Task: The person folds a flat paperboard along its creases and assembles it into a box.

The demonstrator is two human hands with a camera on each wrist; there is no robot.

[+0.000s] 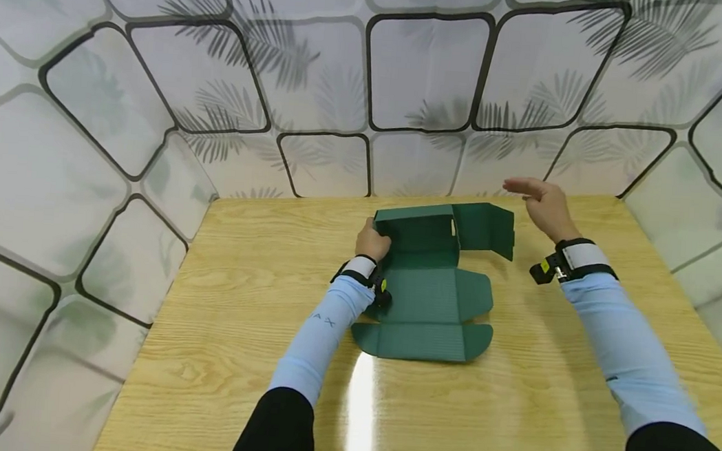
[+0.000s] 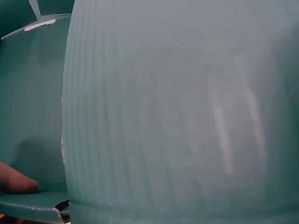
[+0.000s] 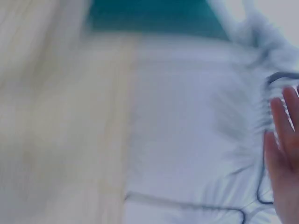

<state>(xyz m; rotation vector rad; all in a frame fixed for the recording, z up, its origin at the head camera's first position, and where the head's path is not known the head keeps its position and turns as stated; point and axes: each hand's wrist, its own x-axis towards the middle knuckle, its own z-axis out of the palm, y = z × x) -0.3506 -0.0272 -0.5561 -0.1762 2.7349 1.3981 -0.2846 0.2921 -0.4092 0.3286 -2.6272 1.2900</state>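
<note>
A dark green cardboard box [image 1: 421, 295], partly folded, lies on the table with its back wall raised and its front panel flat toward the person. The left hand [image 1: 372, 243] grips the box's left side near the raised wall; its thumb [image 2: 18, 182] presses on the inner face in the left wrist view. To the right, a side flap [image 1: 487, 232] sticks out from the raised wall. The right hand [image 1: 547, 208] is held in the air beyond that flap, apart from the box, fingers extended. Green card fills most of the left wrist view.
The box sits on a wood-grain table [image 1: 238, 301]. Patterned curtain [image 1: 429, 71] hangs along the table's back edge and both sides. Each wrist carries a strapped camera, and the right one [image 1: 544, 270] hangs below the wrist.
</note>
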